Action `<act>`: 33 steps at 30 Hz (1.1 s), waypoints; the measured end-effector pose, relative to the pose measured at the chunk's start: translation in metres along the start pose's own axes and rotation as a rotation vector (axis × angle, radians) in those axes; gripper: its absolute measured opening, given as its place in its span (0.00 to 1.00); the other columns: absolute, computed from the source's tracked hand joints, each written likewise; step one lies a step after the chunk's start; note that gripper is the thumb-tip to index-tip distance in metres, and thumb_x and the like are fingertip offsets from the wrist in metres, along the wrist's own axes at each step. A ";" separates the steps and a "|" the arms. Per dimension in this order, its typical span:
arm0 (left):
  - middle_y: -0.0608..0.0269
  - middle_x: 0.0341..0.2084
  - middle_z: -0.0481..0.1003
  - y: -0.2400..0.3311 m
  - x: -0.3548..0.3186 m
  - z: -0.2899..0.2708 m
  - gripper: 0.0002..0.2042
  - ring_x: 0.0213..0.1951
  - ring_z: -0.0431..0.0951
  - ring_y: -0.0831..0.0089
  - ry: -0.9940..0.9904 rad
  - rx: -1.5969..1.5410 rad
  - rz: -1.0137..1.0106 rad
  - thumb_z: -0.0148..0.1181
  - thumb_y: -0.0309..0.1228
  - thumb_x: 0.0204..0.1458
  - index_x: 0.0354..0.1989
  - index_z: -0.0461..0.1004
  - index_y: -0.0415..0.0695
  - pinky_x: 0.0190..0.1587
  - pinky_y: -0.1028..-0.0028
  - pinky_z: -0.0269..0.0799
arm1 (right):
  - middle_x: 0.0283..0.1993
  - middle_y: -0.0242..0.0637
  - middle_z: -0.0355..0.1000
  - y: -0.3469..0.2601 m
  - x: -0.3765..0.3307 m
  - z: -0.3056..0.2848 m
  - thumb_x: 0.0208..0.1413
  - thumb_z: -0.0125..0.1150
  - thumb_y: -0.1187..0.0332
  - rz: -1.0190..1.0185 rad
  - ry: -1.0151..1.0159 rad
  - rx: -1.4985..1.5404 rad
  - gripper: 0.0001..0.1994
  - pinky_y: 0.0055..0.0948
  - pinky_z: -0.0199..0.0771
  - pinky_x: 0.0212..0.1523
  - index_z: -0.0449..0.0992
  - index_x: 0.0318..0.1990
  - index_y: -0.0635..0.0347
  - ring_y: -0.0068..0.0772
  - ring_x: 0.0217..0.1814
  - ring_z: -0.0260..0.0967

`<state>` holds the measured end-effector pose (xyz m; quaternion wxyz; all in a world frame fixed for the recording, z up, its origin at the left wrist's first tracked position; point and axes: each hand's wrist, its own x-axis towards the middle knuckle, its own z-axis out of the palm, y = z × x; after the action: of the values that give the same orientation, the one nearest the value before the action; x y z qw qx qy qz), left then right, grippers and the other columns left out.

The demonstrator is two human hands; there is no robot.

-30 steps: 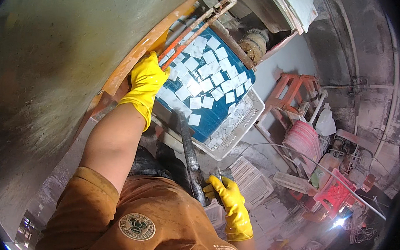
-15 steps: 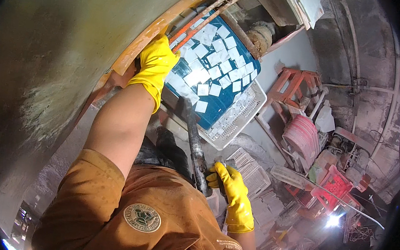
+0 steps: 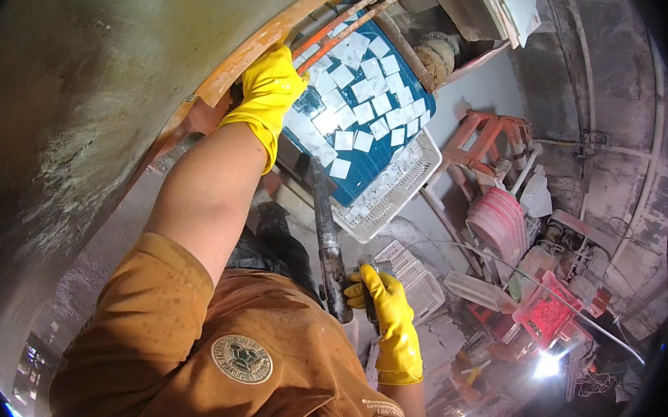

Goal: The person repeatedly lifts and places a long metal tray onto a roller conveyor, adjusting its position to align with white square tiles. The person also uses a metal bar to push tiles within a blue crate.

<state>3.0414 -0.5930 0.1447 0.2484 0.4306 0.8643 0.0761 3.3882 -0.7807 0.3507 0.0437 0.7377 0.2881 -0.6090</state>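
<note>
My left hand, in a yellow rubber glove, is closed at the near end of an orange-red metal bar, beside a large curved tank-like wall. Right of the bar, many thin white square tiles lie loosely spread on a wet blue board. My right hand, gloved the same way, is low in front of my body. Its fingers are wrapped round a short dark handle, partly hidden by the glove. Just left of it a dark metal pipe slants up toward the board.
A white plastic crate sits under the board's right side, holding more pale pieces. Further right are an orange stool-like frame, stacked pink baskets, a red crate and a loose cable. An orange rim edges the curved wall.
The view has shifted slightly, and my left hand appears a little higher in it, still on the bar. My right hand keeps its hold. The cable at the right lies differently.
</note>
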 end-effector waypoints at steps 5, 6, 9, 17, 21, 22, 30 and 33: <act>0.46 0.56 0.79 -0.002 0.001 0.000 0.37 0.55 0.82 0.46 0.001 -0.030 0.019 0.72 0.55 0.52 0.64 0.71 0.44 0.57 0.52 0.78 | 0.37 0.47 0.83 0.001 -0.003 0.003 0.69 0.62 0.45 -0.002 0.007 0.004 0.29 0.33 0.83 0.41 0.81 0.50 0.72 0.37 0.34 0.80; 0.46 0.56 0.79 -0.003 0.001 0.001 0.37 0.55 0.82 0.46 0.010 -0.046 0.031 0.72 0.55 0.52 0.64 0.71 0.44 0.57 0.51 0.78 | 0.37 0.48 0.83 0.000 -0.004 0.004 0.69 0.62 0.45 -0.004 0.008 0.009 0.29 0.33 0.83 0.41 0.81 0.50 0.72 0.37 0.34 0.80; 0.46 0.55 0.79 -0.005 0.003 0.004 0.36 0.55 0.82 0.47 0.021 -0.030 0.039 0.72 0.55 0.53 0.64 0.72 0.44 0.57 0.52 0.78 | 0.38 0.48 0.83 0.002 -0.002 0.003 0.69 0.62 0.46 -0.002 0.003 0.003 0.29 0.34 0.83 0.42 0.81 0.50 0.72 0.38 0.34 0.81; 0.47 0.56 0.79 -0.004 0.003 -0.002 0.36 0.56 0.82 0.47 -0.014 -0.038 0.013 0.71 0.55 0.53 0.64 0.72 0.44 0.57 0.52 0.78 | 0.38 0.47 0.83 0.005 0.000 -0.001 0.69 0.63 0.46 0.011 0.014 0.021 0.28 0.33 0.84 0.41 0.81 0.49 0.71 0.37 0.34 0.81; 0.47 0.56 0.79 -0.004 0.005 -0.002 0.36 0.55 0.82 0.47 -0.031 -0.004 0.013 0.71 0.56 0.53 0.64 0.72 0.44 0.57 0.53 0.78 | 0.38 0.47 0.82 0.005 0.000 -0.002 0.69 0.63 0.46 0.007 0.012 0.016 0.28 0.34 0.84 0.41 0.81 0.50 0.71 0.37 0.34 0.81; 0.47 0.56 0.79 -0.005 0.005 -0.002 0.36 0.55 0.82 0.47 -0.023 0.002 0.014 0.71 0.56 0.53 0.64 0.72 0.44 0.57 0.53 0.78 | 0.38 0.47 0.82 0.004 0.000 -0.002 0.69 0.63 0.46 0.010 0.012 0.019 0.28 0.34 0.84 0.41 0.81 0.50 0.71 0.37 0.34 0.81; 0.47 0.56 0.79 -0.004 0.005 -0.008 0.37 0.55 0.82 0.47 -0.053 -0.016 0.004 0.72 0.56 0.53 0.64 0.73 0.43 0.56 0.52 0.78 | 0.38 0.48 0.82 -0.006 -0.005 0.000 0.69 0.63 0.46 0.021 0.016 0.014 0.29 0.34 0.83 0.41 0.81 0.50 0.72 0.38 0.34 0.81; 0.47 0.56 0.79 -0.004 0.008 -0.010 0.37 0.54 0.83 0.47 -0.064 -0.013 0.003 0.72 0.55 0.52 0.64 0.73 0.43 0.56 0.52 0.79 | 0.38 0.48 0.82 -0.008 -0.006 -0.001 0.69 0.63 0.46 0.011 0.007 0.009 0.29 0.34 0.83 0.41 0.81 0.50 0.72 0.38 0.34 0.81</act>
<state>3.0296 -0.5889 0.1490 0.2788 0.4326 0.8547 0.0684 3.3845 -0.7756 0.3584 0.0430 0.7416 0.2814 -0.6075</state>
